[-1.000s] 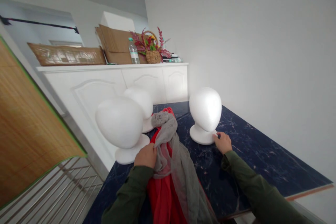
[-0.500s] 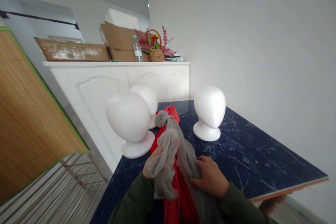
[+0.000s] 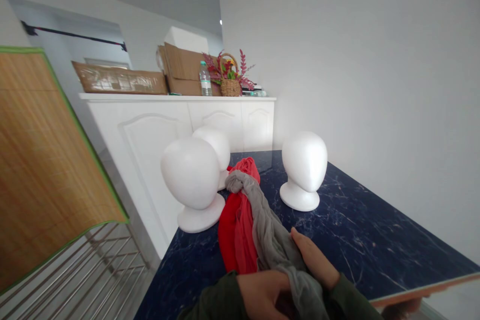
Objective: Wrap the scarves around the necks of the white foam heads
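Head view, left hand [image 3: 264, 290] clutching grey scarf [image 3: 270, 230], right hand [image 3: 317, 260] against it (grip unclear), table edge [image 3: 423, 291] nearby

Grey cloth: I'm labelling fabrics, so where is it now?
In the head view, the grey cloth lies at lower centre on the dark table, mostly right of the red cloth, its near part between left hand and right hand.
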Tool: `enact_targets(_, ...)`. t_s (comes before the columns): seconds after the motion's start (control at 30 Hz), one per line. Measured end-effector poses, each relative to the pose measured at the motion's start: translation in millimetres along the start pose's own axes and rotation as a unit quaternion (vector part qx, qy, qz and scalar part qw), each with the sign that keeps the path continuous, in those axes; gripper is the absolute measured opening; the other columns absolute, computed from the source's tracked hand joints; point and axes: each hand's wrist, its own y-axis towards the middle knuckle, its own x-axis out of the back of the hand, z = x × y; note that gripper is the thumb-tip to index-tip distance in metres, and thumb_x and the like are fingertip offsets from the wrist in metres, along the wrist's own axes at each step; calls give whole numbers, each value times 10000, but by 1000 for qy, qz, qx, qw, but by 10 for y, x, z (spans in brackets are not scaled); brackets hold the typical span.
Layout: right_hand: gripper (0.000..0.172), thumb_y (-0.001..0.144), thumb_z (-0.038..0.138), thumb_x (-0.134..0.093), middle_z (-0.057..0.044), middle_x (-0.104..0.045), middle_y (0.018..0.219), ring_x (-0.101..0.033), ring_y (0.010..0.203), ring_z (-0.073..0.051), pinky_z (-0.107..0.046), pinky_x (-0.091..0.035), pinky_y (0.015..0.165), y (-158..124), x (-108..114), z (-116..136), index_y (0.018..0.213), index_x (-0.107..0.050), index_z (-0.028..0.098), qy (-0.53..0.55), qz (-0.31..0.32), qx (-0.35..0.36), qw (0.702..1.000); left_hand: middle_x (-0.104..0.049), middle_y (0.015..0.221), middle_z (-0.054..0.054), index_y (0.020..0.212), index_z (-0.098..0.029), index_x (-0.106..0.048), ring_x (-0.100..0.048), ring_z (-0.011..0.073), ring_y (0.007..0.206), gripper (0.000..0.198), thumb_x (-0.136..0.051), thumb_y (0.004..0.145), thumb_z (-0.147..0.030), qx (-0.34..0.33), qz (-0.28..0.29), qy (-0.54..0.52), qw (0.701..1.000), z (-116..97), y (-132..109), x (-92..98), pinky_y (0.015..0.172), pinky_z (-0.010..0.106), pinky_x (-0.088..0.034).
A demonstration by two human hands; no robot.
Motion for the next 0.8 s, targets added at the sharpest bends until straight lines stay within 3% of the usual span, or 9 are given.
enact_targets(0.07,428,774,518,-365,-51,-593,740,-515,732,-182,-297,-385,704,-23,19,43,717,-599,165,-51,44,15,998,-602,997,95,1032,-123,-568,-550,241,968,501,-597,658,-456,-14,-41,26,999,1,11,13,885,381,-389)
enact_targets(0.23,246,673,371,-559,-1,-522,556,-445,548,-131,-255,-322,554,-43,22,133,554,-555,155,-257,102,69,959,-634,902,71,893,-117,-632,-573,212,897,385,-592,672,-429,15,-18,35,999,-44,-8,54,869,348,-402)
enact_targets(0.33,162,695,267,-512,-8,-541,610,-470,608,-141,-253,-336,585,-13,28,125,586,-571,163,-242,66,94,963,-632,886,63,856,-115,-638,-572,211,878,368,-605,658,-423,22,-65,52,996,-77,-18,80,852,337,-410)
enact_targets(0.43,203,723,315,-482,-31,-566,694,-495,694,-165,-276,-370,656,0,58,113,631,-591,170,-166,-28,88,982,-621,863,65,828,-122,-629,-566,211,852,352,-557,690,-438,-8,-156,97,983,-53,-18,143,805,328,-425)
enact_targets(0.5,244,738,359,-466,-39,-584,720,-506,726,-178,-292,-385,693,-9,83,128,675,-603,168,-80,-73,69,992,-602,834,63,755,-135,-609,-553,199,837,330,-486,736,-441,-42,-297,169,939,14,-9,219,791,319,-421)
enact_targets(0.57,274,740,391,-464,-43,-611,765,-530,744,-186,-303,-404,709,-20,103,157,791,-611,166,67,-90,19,994,-578,824,62,731,-150,-568,-535,189,840,303,-437,768,-421,-47,-473,244,845,111,9,316,804,321,-408)
enact_targets(0.63,321,742,399,-457,-55,-629,797,-559,746,-192,-315,-425,712,-22,115,185,902,-594,157,227,-87,-65,968,-562,897,77,826,-152,-539,-521,187,890,271,-436,772,-397,-18,-597,265,757,219,32,416,835,326,-391)
enact_targets(0.67,339,750,393,-443,-68,-635,797,-572,746,-196,-322,-432,715,-19,119,195,930,-587,144,288,-80,-111,948,-550,970,95,914,-146,-520,-514,189,930,295,-450,764,-391,1,-629,251,736,271,45,461,849,325,-386)
enact_targets(0.8,391,788,394,-364,-113,-644,771,-598,791,-208,-344,-438,759,-10,136,208,911,-595,104,363,-10,-205,909,-531,1087,151,1179,-117,-368,-554,184,904,586,-566,691,-374,55,-631,149,759,419,82,577,751,288,-439)
